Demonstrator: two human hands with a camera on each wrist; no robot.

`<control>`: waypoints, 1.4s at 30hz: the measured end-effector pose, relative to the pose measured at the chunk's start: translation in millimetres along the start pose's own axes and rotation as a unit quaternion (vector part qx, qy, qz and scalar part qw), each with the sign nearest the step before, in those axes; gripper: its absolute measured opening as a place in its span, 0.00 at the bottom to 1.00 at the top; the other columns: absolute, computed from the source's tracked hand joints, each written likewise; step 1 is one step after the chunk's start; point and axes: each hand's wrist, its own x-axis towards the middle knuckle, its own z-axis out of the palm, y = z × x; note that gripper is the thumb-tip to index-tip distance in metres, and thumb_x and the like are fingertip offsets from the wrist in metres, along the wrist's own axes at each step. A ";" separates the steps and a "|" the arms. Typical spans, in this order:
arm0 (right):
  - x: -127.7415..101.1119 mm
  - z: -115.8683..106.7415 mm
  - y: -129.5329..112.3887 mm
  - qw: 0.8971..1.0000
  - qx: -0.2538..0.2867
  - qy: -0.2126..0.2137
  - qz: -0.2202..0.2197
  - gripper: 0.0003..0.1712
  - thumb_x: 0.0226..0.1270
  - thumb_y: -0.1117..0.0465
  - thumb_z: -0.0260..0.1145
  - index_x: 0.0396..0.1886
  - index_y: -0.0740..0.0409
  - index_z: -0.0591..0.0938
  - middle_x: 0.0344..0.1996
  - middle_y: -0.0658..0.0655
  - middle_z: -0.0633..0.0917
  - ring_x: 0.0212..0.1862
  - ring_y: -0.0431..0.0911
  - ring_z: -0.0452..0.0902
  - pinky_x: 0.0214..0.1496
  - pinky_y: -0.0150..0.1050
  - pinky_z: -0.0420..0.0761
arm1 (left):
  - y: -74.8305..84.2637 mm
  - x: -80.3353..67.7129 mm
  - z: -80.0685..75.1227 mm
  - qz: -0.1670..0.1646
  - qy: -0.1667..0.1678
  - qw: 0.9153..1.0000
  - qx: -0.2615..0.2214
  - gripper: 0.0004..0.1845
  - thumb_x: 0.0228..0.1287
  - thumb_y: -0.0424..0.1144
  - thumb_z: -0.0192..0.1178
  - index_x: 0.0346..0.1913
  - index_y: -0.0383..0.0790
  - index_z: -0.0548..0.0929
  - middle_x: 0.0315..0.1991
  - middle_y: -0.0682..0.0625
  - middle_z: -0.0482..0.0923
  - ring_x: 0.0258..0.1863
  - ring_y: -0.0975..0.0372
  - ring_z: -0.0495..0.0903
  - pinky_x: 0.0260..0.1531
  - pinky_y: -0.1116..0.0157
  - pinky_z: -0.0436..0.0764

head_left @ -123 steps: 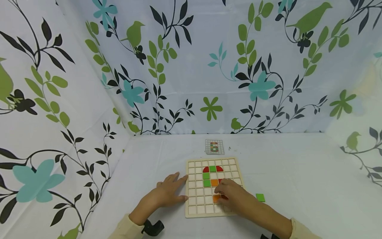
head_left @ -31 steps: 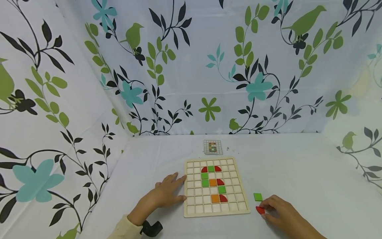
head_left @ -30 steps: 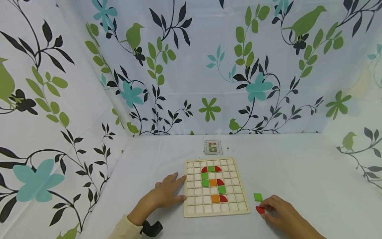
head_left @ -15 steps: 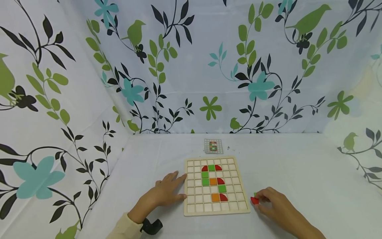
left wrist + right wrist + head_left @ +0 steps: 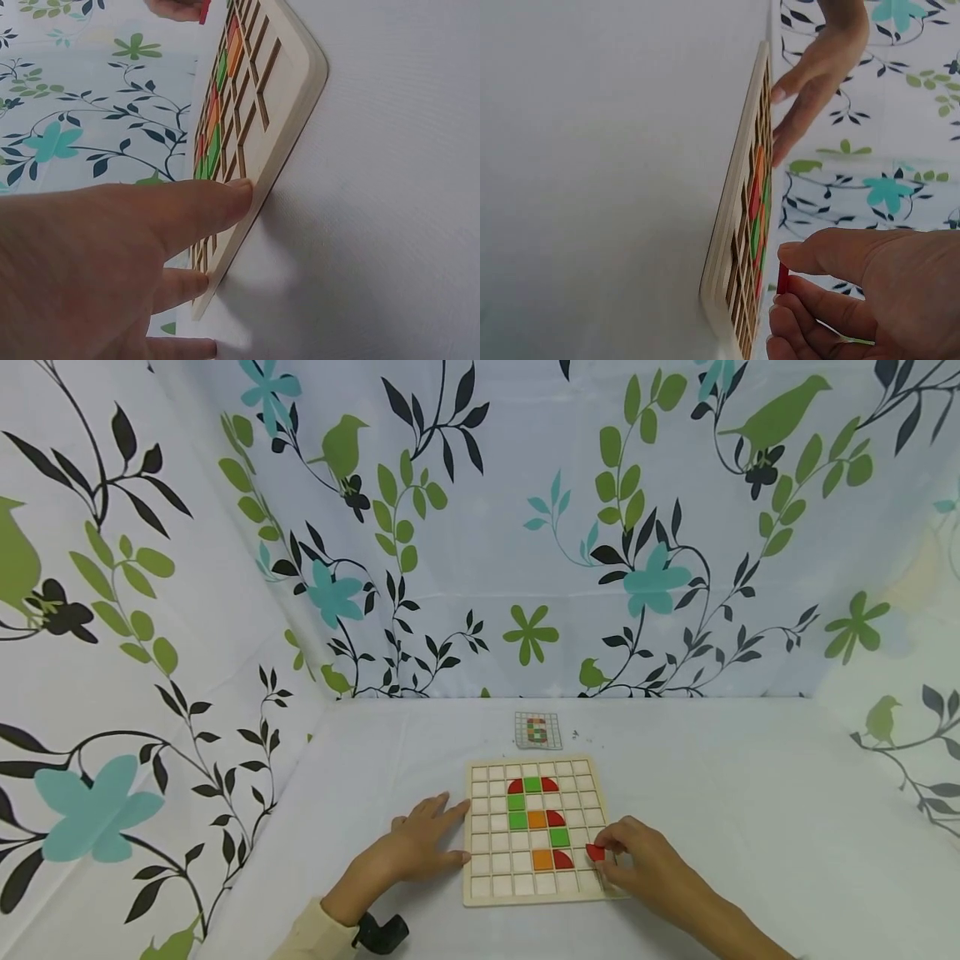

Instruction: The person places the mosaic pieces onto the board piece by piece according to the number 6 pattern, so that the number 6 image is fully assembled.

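A wooden grid board (image 5: 491, 896) lies on the white cloth with red, green and orange tiles set in several of its cells, forming an S-like figure. My left hand (image 5: 420, 843) rests at its left edge, fingers spread; in the left wrist view the thumb (image 5: 217, 202) touches the rim. Above the board's right side, my right hand (image 5: 645, 864) pinches a red rounded tile (image 5: 596, 852) between thumb and fingertips. The right wrist view shows that red tile (image 5: 783, 279) edge-on, held apart from the grid. The loose green square tile is hidden behind the right hand.
A small card (image 5: 537, 731) printed with a coloured grid pattern lies behind the board. A black strap piece (image 5: 382, 935) sits at the left wrist. Patterned curtains (image 5: 480, 527) hang at the back and left.
My right hand first set a green tile in the board's lower right part, then took the red rounded tile from the cloth and carried it left over the board. The left hand stays put.
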 end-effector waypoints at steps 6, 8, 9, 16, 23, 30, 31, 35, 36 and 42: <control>8.5 14.5 -15.0 0.998 0.003 -0.015 -0.060 0.10 0.60 0.64 0.72 0.41 0.50 0.84 0.35 0.43 0.77 0.41 0.43 0.73 0.41 0.33 0.78 | -6.4 3.9 7.4 0.003 0.005 1.000 0.000 0.41 0.66 0.60 0.62 0.77 0.49 0.63 0.76 0.39 0.56 0.74 0.44 0.54 0.59 0.29 0.59; 11.3 19.3 -19.5 0.997 0.002 -0.023 -0.077 0.09 0.61 0.62 0.72 0.41 0.50 0.84 0.35 0.42 0.77 0.41 0.42 0.72 0.41 0.33 0.77 | -7.9 4.5 8.7 0.004 0.006 1.000 0.001 0.41 0.66 0.60 0.63 0.77 0.48 0.63 0.76 0.38 0.56 0.74 0.44 0.54 0.59 0.29 0.59; 12.9 21.6 -21.8 0.996 0.001 -0.026 -0.088 0.08 0.62 0.62 0.72 0.41 0.50 0.85 0.35 0.43 0.77 0.40 0.42 0.72 0.40 0.33 0.76 | -8.5 4.9 9.1 0.006 0.007 1.000 0.002 0.41 0.66 0.60 0.62 0.77 0.48 0.63 0.76 0.38 0.56 0.74 0.43 0.54 0.59 0.29 0.59; 24.5 36.2 -37.1 0.987 -0.012 -0.032 -0.157 0.06 0.63 0.63 0.72 0.36 0.50 0.83 0.30 0.44 0.74 0.37 0.41 0.70 0.38 0.33 0.75 | -8.8 4.7 6.4 0.004 0.007 1.000 0.004 0.41 0.67 0.61 0.61 0.78 0.49 0.62 0.76 0.39 0.55 0.74 0.44 0.54 0.60 0.30 0.59; 31.1 48.8 -45.0 0.979 -0.047 -0.026 -0.195 0.07 0.63 0.63 0.72 0.39 0.51 0.84 0.33 0.42 0.74 0.38 0.37 0.69 0.41 0.31 0.75 | -6.1 0.9 3.3 0.012 0.006 1.000 -0.006 0.42 0.67 0.62 0.61 0.78 0.50 0.62 0.76 0.38 0.55 0.74 0.44 0.54 0.59 0.30 0.60; 32.5 54.1 -49.4 0.975 -0.058 -0.026 -0.213 0.08 0.59 0.66 0.73 0.37 0.54 0.84 0.34 0.44 0.75 0.39 0.38 0.68 0.41 0.31 0.76 | -1.1 -1.4 -1.4 0.011 -0.005 1.000 -0.011 0.41 0.66 0.60 0.63 0.77 0.47 0.64 0.75 0.37 0.56 0.73 0.43 0.56 0.58 0.30 0.62; 32.5 54.4 -49.7 0.974 -0.066 -0.023 -0.217 0.08 0.59 0.66 0.74 0.37 0.55 0.84 0.34 0.44 0.75 0.39 0.38 0.68 0.41 0.31 0.76 | -0.2 -2.4 -2.2 0.012 -0.005 1.000 -0.010 0.41 0.66 0.59 0.63 0.77 0.47 0.64 0.75 0.37 0.57 0.73 0.43 0.56 0.58 0.30 0.62; 34.3 53.9 -51.8 0.971 -0.096 -0.018 -0.220 0.08 0.59 0.65 0.76 0.37 0.55 0.85 0.34 0.45 0.76 0.39 0.39 0.68 0.41 0.31 0.76 | 0.0 -3.3 -3.0 0.018 -0.001 1.000 -0.002 0.40 0.68 0.59 0.61 0.77 0.46 0.64 0.75 0.36 0.57 0.73 0.43 0.56 0.57 0.31 0.63; 35.1 53.7 -52.3 0.970 -0.103 -0.020 -0.219 0.08 0.59 0.65 0.76 0.37 0.55 0.85 0.34 0.45 0.76 0.39 0.39 0.68 0.41 0.31 0.76 | -0.2 -3.0 -2.9 0.019 0.000 1.000 -0.001 0.40 0.68 0.59 0.61 0.77 0.46 0.64 0.75 0.36 0.57 0.73 0.43 0.56 0.57 0.31 0.63; 39.1 54.2 -54.4 0.968 -0.130 -0.028 -0.212 0.11 0.57 0.63 0.78 0.37 0.58 0.85 0.34 0.47 0.77 0.37 0.40 0.70 0.41 0.34 0.78 | -2.7 -0.3 -0.1 0.015 0.000 1.000 0.004 0.41 0.68 0.60 0.60 0.78 0.48 0.61 0.76 0.37 0.54 0.74 0.43 0.54 0.60 0.31 0.60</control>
